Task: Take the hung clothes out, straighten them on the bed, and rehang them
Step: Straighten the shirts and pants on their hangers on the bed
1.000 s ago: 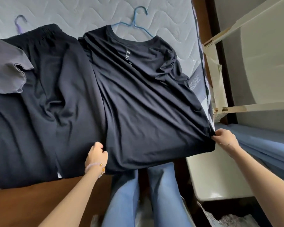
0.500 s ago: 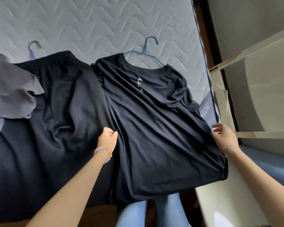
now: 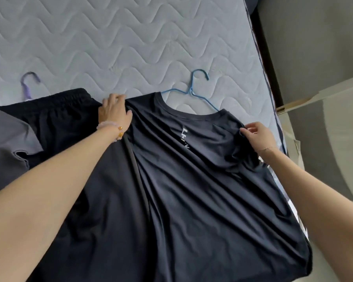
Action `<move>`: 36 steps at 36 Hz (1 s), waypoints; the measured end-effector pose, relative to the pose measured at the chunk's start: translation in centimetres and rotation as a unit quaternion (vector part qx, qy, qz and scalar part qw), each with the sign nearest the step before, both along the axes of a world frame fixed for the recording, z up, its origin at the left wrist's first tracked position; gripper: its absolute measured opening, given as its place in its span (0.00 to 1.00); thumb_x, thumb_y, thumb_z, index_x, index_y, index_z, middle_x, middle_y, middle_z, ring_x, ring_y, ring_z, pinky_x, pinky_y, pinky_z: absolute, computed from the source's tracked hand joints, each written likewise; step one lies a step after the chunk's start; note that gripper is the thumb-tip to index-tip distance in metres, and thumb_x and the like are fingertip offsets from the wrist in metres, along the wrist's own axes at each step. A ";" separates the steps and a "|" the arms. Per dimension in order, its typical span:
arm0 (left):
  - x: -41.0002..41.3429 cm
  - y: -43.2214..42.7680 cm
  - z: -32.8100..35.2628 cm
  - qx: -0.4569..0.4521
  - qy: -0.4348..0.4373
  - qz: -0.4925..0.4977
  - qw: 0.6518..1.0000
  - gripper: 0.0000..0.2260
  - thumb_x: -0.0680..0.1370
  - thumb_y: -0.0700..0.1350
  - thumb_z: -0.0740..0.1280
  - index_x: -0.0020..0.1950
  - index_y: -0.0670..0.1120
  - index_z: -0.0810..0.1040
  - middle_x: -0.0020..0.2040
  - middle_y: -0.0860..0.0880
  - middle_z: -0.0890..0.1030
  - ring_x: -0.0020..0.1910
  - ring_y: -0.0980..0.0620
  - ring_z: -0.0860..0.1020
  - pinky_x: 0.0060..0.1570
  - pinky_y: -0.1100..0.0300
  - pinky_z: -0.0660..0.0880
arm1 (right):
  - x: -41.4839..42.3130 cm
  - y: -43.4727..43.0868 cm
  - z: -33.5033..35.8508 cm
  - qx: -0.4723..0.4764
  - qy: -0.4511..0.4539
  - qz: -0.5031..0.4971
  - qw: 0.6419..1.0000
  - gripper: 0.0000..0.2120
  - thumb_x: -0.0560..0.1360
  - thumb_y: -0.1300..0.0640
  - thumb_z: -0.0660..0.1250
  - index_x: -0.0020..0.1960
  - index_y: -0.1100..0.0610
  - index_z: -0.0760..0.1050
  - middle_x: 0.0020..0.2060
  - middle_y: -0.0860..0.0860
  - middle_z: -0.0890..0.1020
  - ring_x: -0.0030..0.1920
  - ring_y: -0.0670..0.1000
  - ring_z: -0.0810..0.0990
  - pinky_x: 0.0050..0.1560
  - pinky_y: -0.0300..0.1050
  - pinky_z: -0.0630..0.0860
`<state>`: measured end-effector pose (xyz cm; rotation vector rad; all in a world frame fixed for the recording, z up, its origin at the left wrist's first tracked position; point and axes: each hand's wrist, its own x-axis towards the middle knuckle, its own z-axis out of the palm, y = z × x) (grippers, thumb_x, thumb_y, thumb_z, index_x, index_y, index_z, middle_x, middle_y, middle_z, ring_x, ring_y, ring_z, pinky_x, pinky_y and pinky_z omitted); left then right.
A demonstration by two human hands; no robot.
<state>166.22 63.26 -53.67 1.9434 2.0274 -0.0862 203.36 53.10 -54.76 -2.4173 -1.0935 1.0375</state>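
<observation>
The dark T-shirt [image 3: 192,180] lies spread on the bed [image 3: 110,37], hem toward the near edge and one side along the right edge. Black shorts [image 3: 59,119] lie touching it on the left, with a grey garment [image 3: 6,135] overlapping their left side. The left hand [image 3: 114,112], which has a beaded bracelet [image 3: 110,127] at the wrist, has its grip closed on the shirt's shoulder beside the shorts. The right hand [image 3: 257,135] pinches the bunched opposite sleeve. A blue hanger [image 3: 194,92] sits in the collar, hook toward the far edge, and a purple hanger [image 3: 28,86] pokes out beyond the shorts.

Reaching forward with both arms. Gripping shirt [image 3: 192,190] shoulder with left hand [image 3: 114,112], palm down. Pinching sleeve with right hand [image 3: 257,135].
</observation>
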 end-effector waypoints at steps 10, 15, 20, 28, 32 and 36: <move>3.3 3.6 -1.0 -0.029 -0.052 -0.004 0.998 0.15 0.80 0.50 0.58 0.64 0.45 0.72 0.65 0.43 0.71 0.64 0.41 0.68 0.60 0.49 0.67 | 2.8 -3.7 -0.4 -0.062 0.073 0.003 0.995 0.07 0.77 0.60 0.68 0.54 0.61 0.77 0.36 0.50 0.78 0.34 0.45 0.73 0.29 0.30 0.72; 4.3 4.7 -1.2 -0.067 -0.109 -0.007 0.992 0.12 0.79 0.49 0.62 0.52 0.41 0.76 0.54 0.39 0.78 0.54 0.40 0.75 0.50 0.52 0.71 | 4.4 -2.4 -0.6 -0.024 0.021 -0.024 0.999 0.07 0.78 0.60 0.65 0.51 0.62 0.79 0.39 0.55 0.80 0.37 0.50 0.75 0.34 0.37 0.70; 5.2 6.2 -0.7 0.001 -0.180 0.111 0.977 0.12 0.79 0.46 0.61 0.52 0.38 0.77 0.52 0.38 0.80 0.53 0.40 0.77 0.47 0.55 0.70 | 7.1 2.7 0.5 0.001 -0.062 -0.067 0.996 0.12 0.78 0.58 0.63 0.57 0.63 0.79 0.52 0.61 0.82 0.48 0.56 0.79 0.51 0.48 0.73; 6.4 9.9 -0.9 0.019 -0.186 0.186 0.965 0.13 0.79 0.46 0.61 0.60 0.41 0.77 0.59 0.40 0.79 0.59 0.42 0.75 0.56 0.57 0.70 | 9.2 8.7 2.0 0.022 -0.098 -0.017 0.995 0.15 0.75 0.57 0.64 0.59 0.60 0.79 0.55 0.59 0.83 0.58 0.58 0.79 0.59 0.48 0.73; 7.5 11.2 -0.8 0.026 -0.199 0.182 0.963 0.10 0.79 0.44 0.61 0.52 0.41 0.78 0.53 0.40 0.79 0.57 0.42 0.76 0.52 0.58 0.70 | 8.7 8.8 1.8 0.010 -0.152 0.025 0.988 0.17 0.75 0.60 0.62 0.64 0.59 0.73 0.61 0.60 0.78 0.62 0.61 0.75 0.63 0.50 0.69; 9.3 12.2 -0.9 0.012 -0.212 0.174 0.962 0.11 0.78 0.45 0.62 0.36 0.47 0.74 0.42 0.44 0.77 0.47 0.47 0.73 0.47 0.61 0.69 | 6.8 7.3 1.8 0.084 -0.232 0.131 0.960 0.19 0.74 0.65 0.61 0.65 0.62 0.71 0.62 0.63 0.73 0.61 0.65 0.70 0.65 0.54 0.65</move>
